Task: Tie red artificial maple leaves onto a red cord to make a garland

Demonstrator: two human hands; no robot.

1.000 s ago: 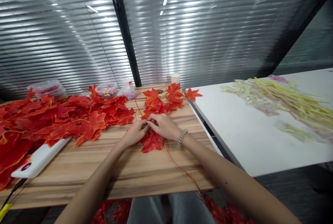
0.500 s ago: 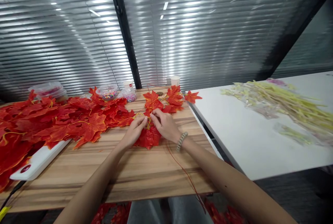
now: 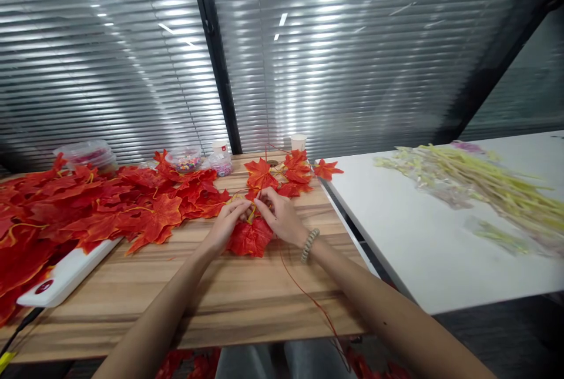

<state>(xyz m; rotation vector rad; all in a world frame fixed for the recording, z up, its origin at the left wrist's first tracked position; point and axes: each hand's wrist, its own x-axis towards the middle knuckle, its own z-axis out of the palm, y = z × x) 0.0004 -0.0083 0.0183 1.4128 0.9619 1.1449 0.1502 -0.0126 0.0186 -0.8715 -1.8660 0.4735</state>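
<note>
My left hand (image 3: 230, 221) is closed, its fingertips pinching the yellow stem end of a red artificial maple leaf (image 3: 250, 239). The leaf hangs below my fingers, flat on the wooden table. Close beside it, my right hand (image 3: 282, 215), with a beaded bracelet at the wrist, pinches a thin red cord (image 3: 304, 291) near the same stem. From under that hand the cord runs down over the table's front edge. Just beyond my fingers lie more red maple leaves (image 3: 261, 174) strung along the cord. My fingers partly hide the point where stem and cord meet.
A large heap of red leaves (image 3: 154, 217) covers the table's left, beside a white power strip (image 3: 66, 276). Bead tubs (image 3: 185, 160) and paper cups (image 3: 298, 142) stand along the back. A white table (image 3: 396, 238) on the right holds bagged yellow stems (image 3: 480, 182).
My fingertips have shifted slightly at the stem, and a stretch of cord now stands up above my right hand. The leaf below shows more fully. My view has tilted a little.
</note>
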